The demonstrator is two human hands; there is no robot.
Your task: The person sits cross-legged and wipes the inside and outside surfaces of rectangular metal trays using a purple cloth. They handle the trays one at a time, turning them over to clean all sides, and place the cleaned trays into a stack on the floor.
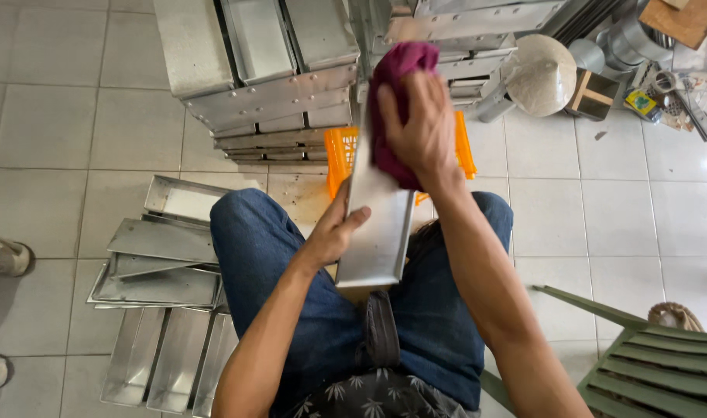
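I sit with blue jeans over a white tiled floor. My left hand grips the left edge of a long, narrow metal tray that rests on end in my lap and tilts away from me. My right hand presses a dark red cloth against the tray's upper end. The cloth covers the tray's top.
Several loose metal trays lie on the floor at my left. Stacks of joined metal tins stand ahead, with an orange plastic crate behind the tray. A green slatted chair is at lower right. Another person's shoes show at the left edge.
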